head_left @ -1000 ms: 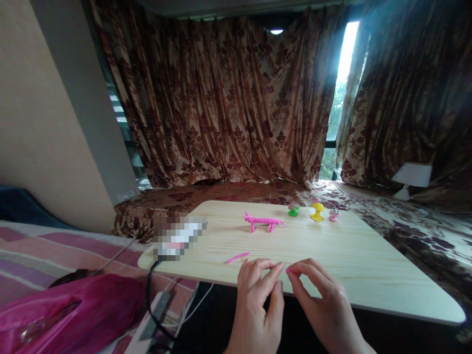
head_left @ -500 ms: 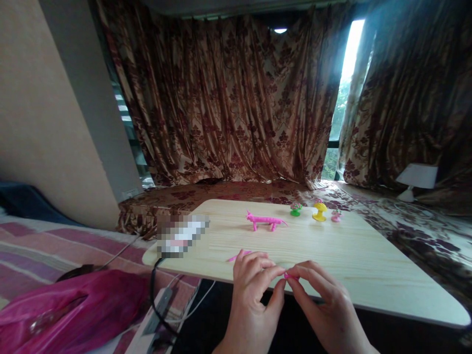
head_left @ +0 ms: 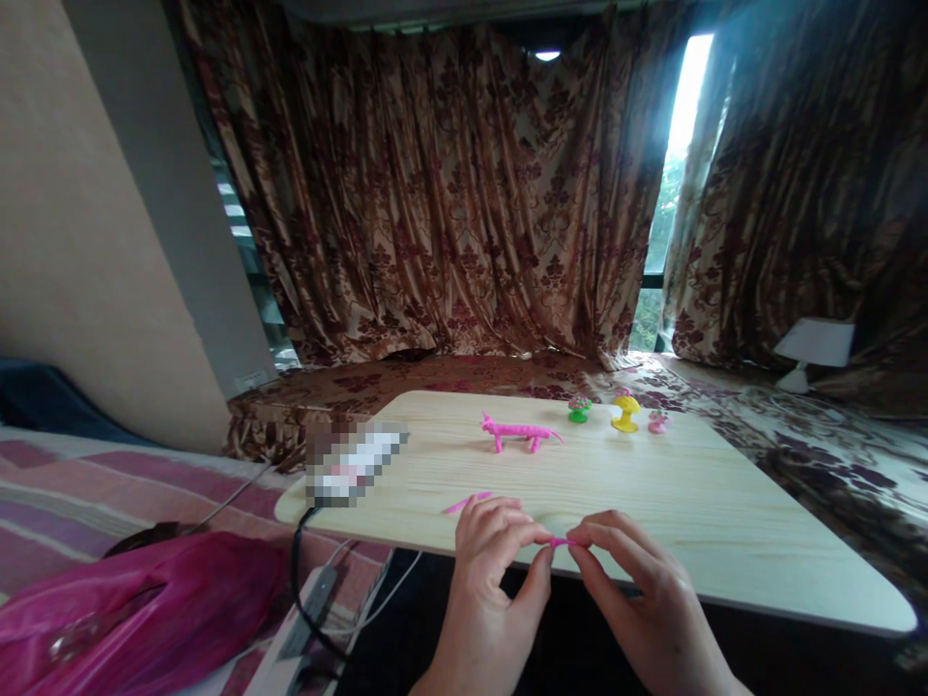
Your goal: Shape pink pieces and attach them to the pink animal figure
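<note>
Two bare hands are working just over the near edge of one pale wood-grain table [head_left: 725, 522]. The left hand [head_left: 497, 590] and the right hand [head_left: 645, 590] are pinching one small pink piece [head_left: 561, 542] between them, fingertips closing on its ends and hiding them. Just beyond the left hand, one thin pink strip [head_left: 468, 502] is lying on the table, its near side partly covered by the fingers. Farther left, one object [head_left: 355, 469] is showing only as blocky blur, a black cable [head_left: 294, 570] running from it. Beyond, one smooth pink four-legged figure [head_left: 518, 431] is standing, its thin tail pointing right. Three mushroom-shaped figures are standing farther right: one green [head_left: 579, 410], one yellow [head_left: 624, 413], one small pink, its details blurring. Behind, patterned curtains [head_left: 471, 193] are hanging in folds.
</note>
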Available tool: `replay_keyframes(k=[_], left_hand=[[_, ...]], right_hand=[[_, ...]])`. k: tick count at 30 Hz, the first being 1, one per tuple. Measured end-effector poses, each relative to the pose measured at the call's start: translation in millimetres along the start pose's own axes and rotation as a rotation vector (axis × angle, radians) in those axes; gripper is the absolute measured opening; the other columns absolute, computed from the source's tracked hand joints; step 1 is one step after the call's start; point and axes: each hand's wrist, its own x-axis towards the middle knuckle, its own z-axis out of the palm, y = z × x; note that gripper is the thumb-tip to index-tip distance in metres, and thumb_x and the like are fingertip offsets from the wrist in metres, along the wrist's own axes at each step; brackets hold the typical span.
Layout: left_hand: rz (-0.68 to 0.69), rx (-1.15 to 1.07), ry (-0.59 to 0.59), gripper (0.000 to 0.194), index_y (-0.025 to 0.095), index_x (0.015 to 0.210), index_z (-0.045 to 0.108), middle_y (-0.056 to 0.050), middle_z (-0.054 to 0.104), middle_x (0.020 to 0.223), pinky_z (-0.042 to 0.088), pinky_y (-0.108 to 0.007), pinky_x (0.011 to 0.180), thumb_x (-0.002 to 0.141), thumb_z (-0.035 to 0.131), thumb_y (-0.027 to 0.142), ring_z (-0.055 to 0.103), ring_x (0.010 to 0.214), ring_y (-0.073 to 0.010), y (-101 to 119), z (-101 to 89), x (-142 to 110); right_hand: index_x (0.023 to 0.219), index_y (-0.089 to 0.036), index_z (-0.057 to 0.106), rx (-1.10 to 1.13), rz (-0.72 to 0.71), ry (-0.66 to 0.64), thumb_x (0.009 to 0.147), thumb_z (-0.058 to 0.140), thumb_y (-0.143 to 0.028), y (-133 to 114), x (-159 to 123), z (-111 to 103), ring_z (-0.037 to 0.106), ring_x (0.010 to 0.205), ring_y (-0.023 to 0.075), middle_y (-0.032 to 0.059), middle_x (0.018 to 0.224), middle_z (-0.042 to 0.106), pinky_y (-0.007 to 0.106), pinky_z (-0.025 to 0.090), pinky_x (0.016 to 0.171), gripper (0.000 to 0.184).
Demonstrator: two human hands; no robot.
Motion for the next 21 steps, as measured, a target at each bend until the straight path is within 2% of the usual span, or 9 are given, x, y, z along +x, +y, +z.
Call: replay_keyframes(k=[5,11,17,21], left_hand=[[-0.035,-0.044,-0.006,0.011,0.024,0.087,0.061,0.0,0.064,0.087,0.033,-0.043,0.099,0.08,0.06,0.015,0.054,0.1,-0.0191,1.4,0.1,-1.4],[-0.095,-0.083,-0.027,0.006,0.023,0.083,0.061,-0.001,0.063,0.088,0.038,-0.04,0.096,0.081,0.059,0.018,0.054,0.098,-0.0185,1.1,-2.1,-0.9],[-0.103,-0.085,-0.055,0.005,0.023,0.083,0.061,-0.001,0.063,0.088,0.038,-0.039,0.097,0.082,0.058,0.019,0.054,0.098,-0.0182,1.4,-0.6,-1.0],[-0.113,-0.088,-0.066,0.005,0.022,0.083,0.06,-0.002,0.063,0.089,0.038,-0.039,0.097,0.083,0.057,0.018,0.054,0.098,-0.0182,1.6,-1.4,-0.5]], right_hand=[[0.098,-0.025,0.059,-0.003,0.0,-0.009,0.086,0.054,-0.015,1.1,-2.3,0.0,0.056,0.081,0.0143,0.0004,0.087,0.059,0.027,0.046,0.071,0.016],[0.113,-0.026,0.054,-0.069,-0.037,-0.03,0.084,0.056,-0.015,5.0,-4.6,-4.6,0.055,0.093,0.0159,0.0032,0.101,0.057,0.026,0.047,0.077,0.031],[0.1,-0.026,0.06,-0.068,-0.047,-0.069,0.086,0.053,-0.014,-0.4,-1.1,-4.6,0.056,0.084,0.0152,0.0017,0.091,0.058,0.027,0.046,0.072,0.02],[0.104,-0.025,0.059,-0.068,-0.033,-0.058,0.086,0.054,-0.016,0.5,-2.0,-5.6,0.056,0.086,0.0153,0.0022,0.094,0.058,0.027,0.047,0.073,0.021]])
